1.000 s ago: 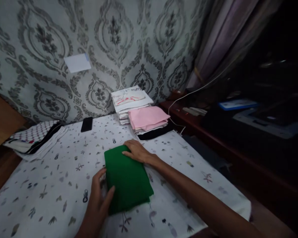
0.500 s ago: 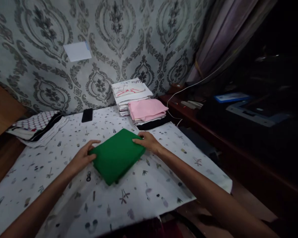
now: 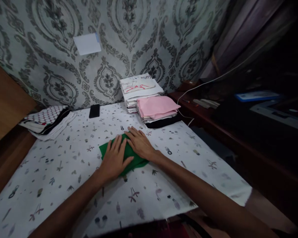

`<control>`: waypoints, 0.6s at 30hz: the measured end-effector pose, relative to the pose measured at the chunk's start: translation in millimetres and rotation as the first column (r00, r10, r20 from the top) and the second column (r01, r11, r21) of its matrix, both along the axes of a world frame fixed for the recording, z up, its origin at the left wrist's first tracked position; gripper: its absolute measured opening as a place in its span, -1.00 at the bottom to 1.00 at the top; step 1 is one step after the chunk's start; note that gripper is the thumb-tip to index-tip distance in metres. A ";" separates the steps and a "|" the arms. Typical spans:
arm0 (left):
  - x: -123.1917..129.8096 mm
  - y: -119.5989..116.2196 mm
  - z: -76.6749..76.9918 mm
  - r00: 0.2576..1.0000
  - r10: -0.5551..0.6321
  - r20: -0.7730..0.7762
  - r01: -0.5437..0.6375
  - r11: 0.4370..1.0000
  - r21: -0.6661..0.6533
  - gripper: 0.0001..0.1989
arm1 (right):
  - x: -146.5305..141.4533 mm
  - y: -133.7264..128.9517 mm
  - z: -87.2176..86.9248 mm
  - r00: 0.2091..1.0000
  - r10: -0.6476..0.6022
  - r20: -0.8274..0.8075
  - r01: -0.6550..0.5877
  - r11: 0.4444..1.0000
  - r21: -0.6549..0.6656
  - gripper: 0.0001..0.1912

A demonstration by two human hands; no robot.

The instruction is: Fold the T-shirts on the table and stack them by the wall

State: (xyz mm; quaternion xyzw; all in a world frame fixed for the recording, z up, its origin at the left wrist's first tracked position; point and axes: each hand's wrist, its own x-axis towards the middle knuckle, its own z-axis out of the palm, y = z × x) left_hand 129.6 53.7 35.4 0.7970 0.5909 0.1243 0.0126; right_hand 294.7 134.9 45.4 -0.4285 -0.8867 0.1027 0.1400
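Observation:
A folded green cloth [image 3: 129, 155] lies on the patterned white sheet [image 3: 89, 185] that covers the table. Across its left part rests my left hand [image 3: 115, 157], fingers stretched out and slightly apart. My right hand [image 3: 140, 143] lies flat over its far right part, fingers extended and pointing away. Both palms press down on the cloth, hiding much of it, and neither hand grips it. The far left corner and the near edge of the cloth show around the hands.
Behind stands a stack of folded white cloths [image 3: 135, 87], beside a folded pink cloth [image 3: 159, 107] with black fabric [image 3: 165, 122] under it. A black phone [image 3: 94, 111] lies left of these. Checked folded fabric [image 3: 47, 117] sits far left. A white cable [image 3: 208, 81] runs along the right.
Both hands have gone from holding the green cloth by its sides to lying flat on top of it. The cloth is now lower on the table. The view has shifted slightly.

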 end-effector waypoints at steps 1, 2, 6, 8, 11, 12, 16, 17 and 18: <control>-0.2 -0.1 -4.9 1.000 -0.009 -0.011 0.009 0.999 -0.032 -0.27 | -4.2 0.3 -5.8 1.000 -0.001 0.031 0.001 1.000 -0.005 -0.50; -1.4 -0.4 -9.2 1.000 -0.012 -0.021 0.010 0.998 -0.059 -0.26 | -6.8 0.3 -10.8 0.998 -0.007 0.055 0.007 1.000 -0.007 -0.50; -7.0 -1.1 -18.6 0.999 -0.008 -0.046 0.005 0.998 -0.061 -0.26 | -8.1 -0.2 -16.7 0.997 -0.042 0.071 0.041 0.999 0.006 -0.50; -7.3 -1.1 -20.1 0.999 -0.020 -0.033 0.019 0.999 -0.033 -0.27 | -6.7 -1.4 -13.4 0.997 -0.051 0.056 0.051 0.999 0.001 -0.50; -11.0 -1.6 -24.7 1.000 -0.013 0.014 0.014 1.000 -0.010 -0.31 | -0.4 -3.3 -8.3 0.993 -0.115 0.011 0.116 0.993 -0.029 -0.46; -15.3 -1.8 -28.0 0.999 0.017 0.037 -0.016 1.000 -0.005 -0.32 | 3.5 -3.5 -7.1 0.986 -0.164 -0.004 0.163 0.986 -0.044 -0.44; -53.1 -1.4 -51.2 0.938 0.302 0.169 -0.303 0.953 -0.021 -0.29 | 26.0 -3.0 -2.0 0.934 -0.357 0.009 0.356 0.929 -0.106 -0.54; -65.3 -1.2 -57.7 0.922 0.337 0.193 -0.336 0.941 -0.035 -0.29 | 31.7 -2.5 -0.4 0.930 -0.368 0.014 0.367 0.922 -0.127 -0.59; -76.9 -1.0 -63.4 0.922 0.330 0.204 -0.327 0.944 -0.049 -0.31 | 36.5 -1.7 1.2 0.930 -0.366 0.013 0.363 0.918 -0.159 -0.63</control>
